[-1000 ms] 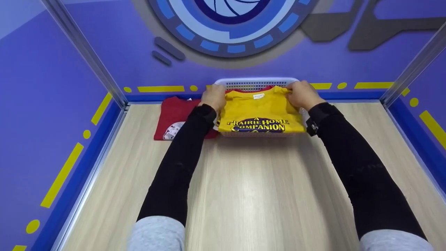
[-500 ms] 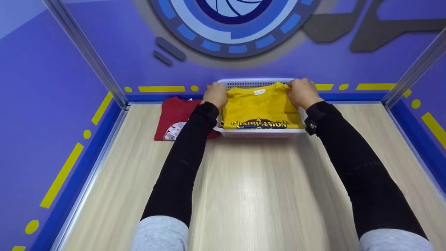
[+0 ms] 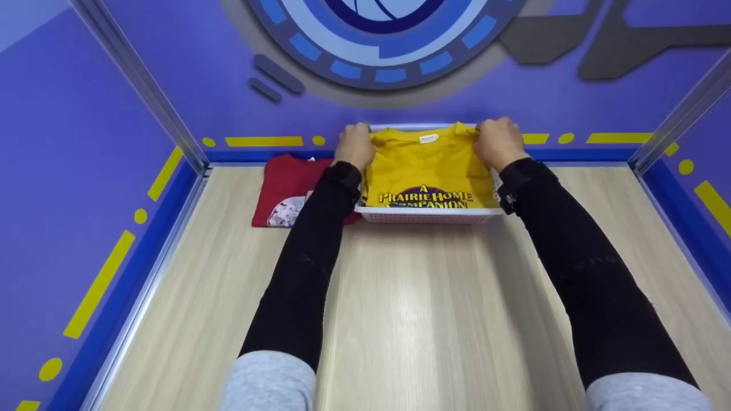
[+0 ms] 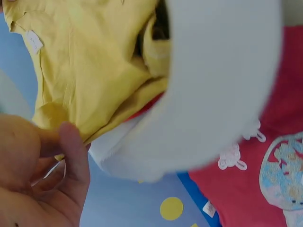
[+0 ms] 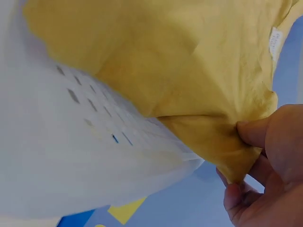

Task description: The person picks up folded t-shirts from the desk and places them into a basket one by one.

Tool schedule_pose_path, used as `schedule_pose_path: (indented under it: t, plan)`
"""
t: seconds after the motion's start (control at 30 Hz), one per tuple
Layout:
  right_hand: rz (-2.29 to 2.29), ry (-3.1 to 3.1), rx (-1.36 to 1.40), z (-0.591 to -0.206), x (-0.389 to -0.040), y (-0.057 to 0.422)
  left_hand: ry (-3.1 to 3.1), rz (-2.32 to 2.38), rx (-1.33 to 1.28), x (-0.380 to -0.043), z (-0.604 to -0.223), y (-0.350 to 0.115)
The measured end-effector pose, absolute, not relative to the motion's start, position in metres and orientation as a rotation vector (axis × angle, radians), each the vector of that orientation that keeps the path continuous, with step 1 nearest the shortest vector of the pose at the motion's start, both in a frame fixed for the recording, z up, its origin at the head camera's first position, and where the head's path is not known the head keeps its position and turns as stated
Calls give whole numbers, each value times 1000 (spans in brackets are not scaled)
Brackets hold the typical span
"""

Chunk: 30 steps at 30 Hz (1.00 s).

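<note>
A yellow T-shirt [image 3: 425, 165] with dark lettering and a white neck label lies largely inside a white plastic basket [image 3: 428, 215], its lower edge behind the front rim. My left hand [image 3: 355, 145] pinches the shirt's left shoulder corner between thumb and fingers, as the left wrist view shows up close. At the opposite corner, my right hand [image 3: 499, 142] pinches the shoulder fabric; in the right wrist view the thumb [image 5: 253, 132] presses on top of the cloth. Both upper corners are held up at the basket's back rim. A bit of red cloth shows under the yellow in the left wrist view.
A folded red T-shirt [image 3: 285, 188] with a pale round print lies on the wooden table [image 3: 388, 302] left of the basket, partly behind my left forearm. A blue-purple back wall [image 3: 188, 74] stands close behind the basket, with side walls at left and right.
The shirt's lower edge has dropped from over the basket's front rim to inside it. Both hands, still pinching the shoulders, have moved slightly up and back, stretching the shirt smoother.
</note>
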State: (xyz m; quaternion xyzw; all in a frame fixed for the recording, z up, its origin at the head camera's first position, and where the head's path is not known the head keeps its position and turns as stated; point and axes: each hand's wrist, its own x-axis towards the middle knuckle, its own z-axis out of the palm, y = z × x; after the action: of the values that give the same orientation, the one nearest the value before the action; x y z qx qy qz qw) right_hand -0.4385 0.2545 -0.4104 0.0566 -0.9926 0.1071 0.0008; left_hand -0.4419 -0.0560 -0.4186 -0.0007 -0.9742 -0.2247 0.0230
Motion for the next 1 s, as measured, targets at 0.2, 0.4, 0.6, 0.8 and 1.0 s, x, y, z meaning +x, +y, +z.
schedule_pose_path:
  t: [0.2, 0.4, 0.6, 0.8, 1.0]
  plan:
    - [393, -3119, 239, -411, -432, 255, -3027, -622, -83, -435, -421, -53]
    - [369, -3252, 467, -405, -413, 252, -3153, -587, -363, -415, -409, -47]
    - [490, -3436, 828, -401, -384, 251, -3177, -691, -790, -375, -411, -42]
    - [630, -3388, 999, -416, -357, 255, -3117, -680, -999, -337, -428, -47]
    - [681, -3439, 827, -427, -345, 253, -3092, -650, -977, -329, -442, -56]
